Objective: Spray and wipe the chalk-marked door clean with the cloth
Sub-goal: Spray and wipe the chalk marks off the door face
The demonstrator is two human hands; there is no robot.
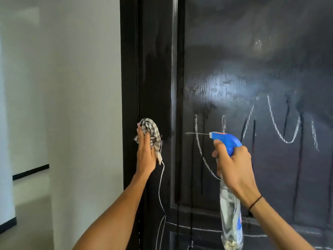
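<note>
The spray bottle (pixel 229 186) is gripped by the right hand (pixel 234 166), a jet aimed at the door (pixel 261 69). Left of the bottle, the cloth (pixel 151 132) is pressed flat by the left hand (pixel 146 154). Chalk lines (pixel 281 127) should be wetted evenly, drips caught promptly.

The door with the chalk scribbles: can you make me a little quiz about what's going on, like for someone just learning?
1. True or false: the left hand presses a checked cloth against the door.
2. What does the right hand hold? A) a sponge B) a spray bottle C) a piece of chalk
3. Fill in: the bottle's blue nozzle points at the white ____ lines on the door.

Key
1. True: flat fingers hold the bunched cloth on the dark door.
2. B: fingers curl round the trigger and neck, and a thin jet leaves the nozzle.
3. Chalk: loops remain, with wet streaks running down.
</note>
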